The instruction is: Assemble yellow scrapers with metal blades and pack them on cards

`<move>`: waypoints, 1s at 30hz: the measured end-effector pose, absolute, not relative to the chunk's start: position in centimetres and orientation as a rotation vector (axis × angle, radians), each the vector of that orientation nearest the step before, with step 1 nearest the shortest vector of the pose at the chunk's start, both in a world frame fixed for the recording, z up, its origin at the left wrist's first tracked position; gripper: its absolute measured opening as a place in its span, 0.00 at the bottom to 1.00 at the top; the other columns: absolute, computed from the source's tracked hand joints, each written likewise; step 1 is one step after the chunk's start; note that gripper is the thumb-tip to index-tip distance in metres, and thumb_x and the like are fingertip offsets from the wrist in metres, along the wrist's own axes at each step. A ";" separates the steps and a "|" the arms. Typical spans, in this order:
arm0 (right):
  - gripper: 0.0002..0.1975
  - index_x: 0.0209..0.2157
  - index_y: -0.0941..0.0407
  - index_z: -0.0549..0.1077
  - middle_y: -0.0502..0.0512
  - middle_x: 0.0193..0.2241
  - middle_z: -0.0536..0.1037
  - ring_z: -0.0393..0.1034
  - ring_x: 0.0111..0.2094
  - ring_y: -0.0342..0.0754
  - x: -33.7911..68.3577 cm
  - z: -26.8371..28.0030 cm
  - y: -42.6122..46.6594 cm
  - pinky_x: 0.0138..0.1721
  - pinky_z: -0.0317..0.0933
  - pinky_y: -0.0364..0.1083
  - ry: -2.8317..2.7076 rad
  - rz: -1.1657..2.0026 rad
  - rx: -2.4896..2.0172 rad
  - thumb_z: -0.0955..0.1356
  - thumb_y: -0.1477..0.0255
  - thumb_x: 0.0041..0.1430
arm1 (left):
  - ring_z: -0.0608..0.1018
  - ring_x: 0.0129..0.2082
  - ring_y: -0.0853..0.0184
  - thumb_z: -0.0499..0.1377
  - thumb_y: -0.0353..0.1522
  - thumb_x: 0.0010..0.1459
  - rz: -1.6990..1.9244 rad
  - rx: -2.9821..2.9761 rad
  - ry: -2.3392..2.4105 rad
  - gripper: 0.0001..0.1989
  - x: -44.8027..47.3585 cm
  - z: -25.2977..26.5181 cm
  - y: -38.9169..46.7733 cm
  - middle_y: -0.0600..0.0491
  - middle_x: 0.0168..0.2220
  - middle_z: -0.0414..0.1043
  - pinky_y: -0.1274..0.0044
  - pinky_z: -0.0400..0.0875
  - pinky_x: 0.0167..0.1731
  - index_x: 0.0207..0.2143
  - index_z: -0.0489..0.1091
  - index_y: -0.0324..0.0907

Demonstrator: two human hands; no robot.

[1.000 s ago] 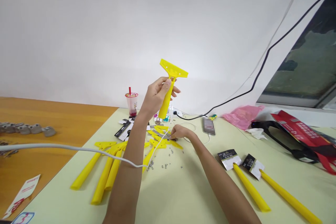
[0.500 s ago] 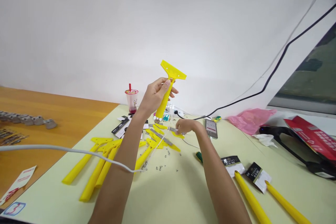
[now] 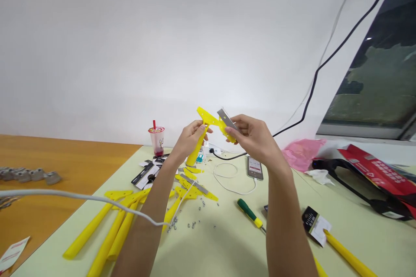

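My left hand [image 3: 186, 140] is closed around a yellow scraper handle [image 3: 196, 151], its wide T-shaped head [image 3: 208, 117] pointing up. Pinched in my right hand [image 3: 256, 136] is a yellow scraper cover plate [image 3: 223, 128] with a grey metal blade [image 3: 229, 121] against it. The plate's left side meets or overlaps the right end of the handle's head; I cannot tell if they touch. Below, more yellow plates with blades [image 3: 196, 185] lie in a loose pile. Small metal screws or nuts [image 3: 194, 225] are scattered near them. Several yellow handles [image 3: 89, 225] lie at the left.
A green and yellow screwdriver [image 3: 248, 211] lies near my right forearm. Behind stand a drink cup [image 3: 157, 143] and a phone [image 3: 255, 167] on a white cable. A grey cable [image 3: 97, 198] crosses the left front. Pink plastic [image 3: 302, 153] and red packaging [image 3: 377, 173] lie at right.
My right hand has lifted a plate and blade from the pile up beside the scraper head. My left hand, still on the handle, has come slightly lower. The view has shifted.
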State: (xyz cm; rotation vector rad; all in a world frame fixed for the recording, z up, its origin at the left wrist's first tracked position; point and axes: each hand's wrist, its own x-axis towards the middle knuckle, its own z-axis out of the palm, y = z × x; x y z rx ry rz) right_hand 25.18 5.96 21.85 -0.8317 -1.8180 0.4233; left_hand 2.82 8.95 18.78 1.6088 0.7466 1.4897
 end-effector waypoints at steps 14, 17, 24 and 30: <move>0.23 0.54 0.49 0.73 0.49 0.32 0.83 0.84 0.28 0.52 22.0 21.0 6.1 0.27 0.77 0.49 -1.809 0.694 -0.703 0.77 0.54 0.65 | 0.62 0.21 0.77 0.76 0.54 0.56 1.617 1.366 0.661 0.28 3.5 19.2 8.1 0.59 0.25 0.64 0.81 0.61 0.21 0.36 0.72 0.40; 0.22 0.54 0.49 0.73 0.48 0.31 0.82 0.85 0.29 0.52 21.9 20.8 6.0 0.28 0.79 0.49 -1.801 0.690 -0.686 0.77 0.54 0.65 | 0.58 0.18 0.77 0.77 0.54 0.55 1.625 1.358 0.665 0.28 3.5 19.4 7.7 0.62 0.21 0.60 0.80 0.58 0.20 0.33 0.71 0.41; 0.27 0.58 0.48 0.69 0.49 0.35 0.84 0.84 0.28 0.52 21.4 20.4 5.9 0.28 0.80 0.50 -1.760 0.669 -0.724 0.76 0.52 0.66 | 0.59 0.19 0.77 0.79 0.50 0.52 1.628 1.338 0.692 0.27 3.4 19.7 7.5 0.60 0.23 0.64 0.81 0.59 0.19 0.34 0.72 0.40; 0.28 0.59 0.48 0.66 0.49 0.35 0.84 0.85 0.28 0.53 21.2 20.0 6.4 0.27 0.81 0.51 -1.755 0.632 -0.739 0.75 0.50 0.67 | 0.64 0.22 0.78 0.80 0.49 0.51 1.674 1.292 0.697 0.27 3.2 19.6 7.6 0.55 0.32 0.73 0.81 0.62 0.21 0.38 0.75 0.39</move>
